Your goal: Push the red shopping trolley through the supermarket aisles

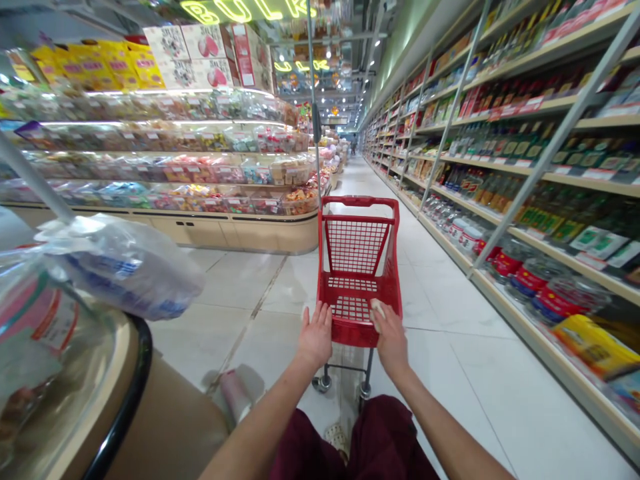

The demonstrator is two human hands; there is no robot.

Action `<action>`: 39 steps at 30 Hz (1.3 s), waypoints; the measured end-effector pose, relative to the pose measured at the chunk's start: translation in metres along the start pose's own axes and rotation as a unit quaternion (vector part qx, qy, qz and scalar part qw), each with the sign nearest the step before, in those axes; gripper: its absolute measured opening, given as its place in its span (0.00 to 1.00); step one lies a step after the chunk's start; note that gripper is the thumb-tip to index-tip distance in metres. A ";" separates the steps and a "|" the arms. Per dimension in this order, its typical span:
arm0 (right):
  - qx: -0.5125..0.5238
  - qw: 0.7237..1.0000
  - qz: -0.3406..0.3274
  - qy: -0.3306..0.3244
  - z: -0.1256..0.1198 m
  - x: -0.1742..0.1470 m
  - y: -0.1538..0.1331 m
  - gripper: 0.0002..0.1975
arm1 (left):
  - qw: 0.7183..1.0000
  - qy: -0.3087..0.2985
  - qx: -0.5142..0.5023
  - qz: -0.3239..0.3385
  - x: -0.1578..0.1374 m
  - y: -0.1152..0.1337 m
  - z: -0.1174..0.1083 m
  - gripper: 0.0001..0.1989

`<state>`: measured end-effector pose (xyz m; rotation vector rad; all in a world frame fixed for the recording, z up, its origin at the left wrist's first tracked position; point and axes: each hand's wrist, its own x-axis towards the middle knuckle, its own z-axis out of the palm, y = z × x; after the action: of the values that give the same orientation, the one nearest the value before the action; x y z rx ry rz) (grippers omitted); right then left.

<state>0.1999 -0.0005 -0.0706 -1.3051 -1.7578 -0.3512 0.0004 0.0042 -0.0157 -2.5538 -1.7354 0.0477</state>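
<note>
A red plastic shopping cart with a grid seat and grid back stands directly in front of me. My left hand lies at the cart's near left edge, its fingers stretched out and nothing gripped. On the near right rim is my right hand, its fingers closed on a crumpled off-white cloth that touches the rim. Whether the cloth is fabric or paper I cannot tell. Below the basket, the cart's wheels rest on the floor near my feet.
Shelves of bottles line the right side. A tiered bulk counter with wrapped goods stands at left. Close by on the left is a beige bin with a black rail and a roll of plastic bags. The white tiled aisle runs ahead.
</note>
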 end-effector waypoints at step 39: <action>0.055 0.995 -0.066 -0.048 0.025 0.001 -0.060 0.20 | 0.981 0.039 -0.181 0.062 -0.011 -0.004 0.000 0.41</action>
<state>0.1351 -0.0074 -0.0678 -1.1480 -1.9217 -0.2647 -0.0075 -0.0046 -0.0160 -2.8646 -1.6863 -0.3929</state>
